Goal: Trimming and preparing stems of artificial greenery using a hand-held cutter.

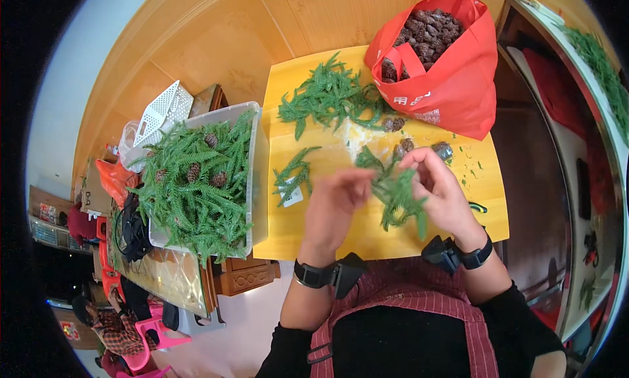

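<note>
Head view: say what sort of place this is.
Likely a craft workspace, perhaps in a home: sprigs lie on a table, a bag holds cones, and more sprigs heap a tub.

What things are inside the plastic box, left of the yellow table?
Green sprigs fill the plastic box, with brown pine cones among them. Anything beneath the top layer, and the box's bottom, cannot be seen under them.

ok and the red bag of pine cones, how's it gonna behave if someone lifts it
The red bag would probably sag and shift shape, since its creased sides look like thin, flexible material. Pine cones could spill if it tips, as they're heaped near its open top.
</note>
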A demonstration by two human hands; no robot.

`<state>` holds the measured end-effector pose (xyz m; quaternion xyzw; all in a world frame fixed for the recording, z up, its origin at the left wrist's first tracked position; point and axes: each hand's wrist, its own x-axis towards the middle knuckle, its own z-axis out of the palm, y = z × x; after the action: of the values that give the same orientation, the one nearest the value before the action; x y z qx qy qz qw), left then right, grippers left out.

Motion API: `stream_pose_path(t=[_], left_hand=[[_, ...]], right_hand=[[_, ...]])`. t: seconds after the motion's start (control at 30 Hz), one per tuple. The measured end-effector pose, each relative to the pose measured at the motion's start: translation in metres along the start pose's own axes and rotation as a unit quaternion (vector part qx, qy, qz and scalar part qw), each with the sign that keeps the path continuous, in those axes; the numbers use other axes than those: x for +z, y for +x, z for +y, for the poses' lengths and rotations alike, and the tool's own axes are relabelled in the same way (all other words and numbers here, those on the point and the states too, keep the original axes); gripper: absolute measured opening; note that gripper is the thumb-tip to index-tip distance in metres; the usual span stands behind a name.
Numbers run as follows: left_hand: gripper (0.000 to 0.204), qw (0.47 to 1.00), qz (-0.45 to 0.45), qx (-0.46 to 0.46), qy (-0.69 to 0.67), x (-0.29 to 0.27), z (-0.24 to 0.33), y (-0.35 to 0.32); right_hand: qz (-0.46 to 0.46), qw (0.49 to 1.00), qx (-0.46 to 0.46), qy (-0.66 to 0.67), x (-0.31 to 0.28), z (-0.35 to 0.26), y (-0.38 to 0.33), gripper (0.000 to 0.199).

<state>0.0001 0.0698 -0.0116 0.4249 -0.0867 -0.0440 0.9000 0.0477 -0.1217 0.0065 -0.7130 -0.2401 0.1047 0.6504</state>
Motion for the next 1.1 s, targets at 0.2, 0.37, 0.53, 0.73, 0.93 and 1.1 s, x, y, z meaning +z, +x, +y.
stream_pose_path(t=[0.2, 0.37, 0.53, 0.73, 0.93, 1.1], left_hand=[[0.038, 0.862, -0.063, 0.167, 0.475, 0.038, 0.012, 0.010], [0.021, 0.890, -0.114, 0.174, 0.407, 0.031, 0.001, 0.011], [0.018, 0.929, 0.016, 0.059, 0.366, 0.030, 0.001, -0.005], [0.019, 0.942, 0.043, 0.018, 0.332, 0.030, -0.004, -0.004], [0.022, 0.985, 0.019, 0.025, 0.173, 0.039, -0.004, 0.001], [0.033, 0.980, 0.034, 0.029, 0.194, 0.038, -0.005, 0.000]], right_hand=[[-0.165, 0.919, 0.077, 0.350, 0.001, 0.006, -0.001, 0.034], [-0.125, 0.935, 0.081, 0.323, 0.001, 0.002, -0.006, 0.030], [0.002, 0.933, 0.126, 0.336, -0.017, -0.009, -0.005, 0.033], [0.017, 0.999, 0.000, 0.034, -0.006, -0.014, -0.015, 0.046], [0.023, 0.983, 0.021, 0.184, -0.003, -0.013, -0.018, 0.043], [0.014, 0.984, 0.051, 0.169, -0.002, -0.014, -0.017, 0.037]])
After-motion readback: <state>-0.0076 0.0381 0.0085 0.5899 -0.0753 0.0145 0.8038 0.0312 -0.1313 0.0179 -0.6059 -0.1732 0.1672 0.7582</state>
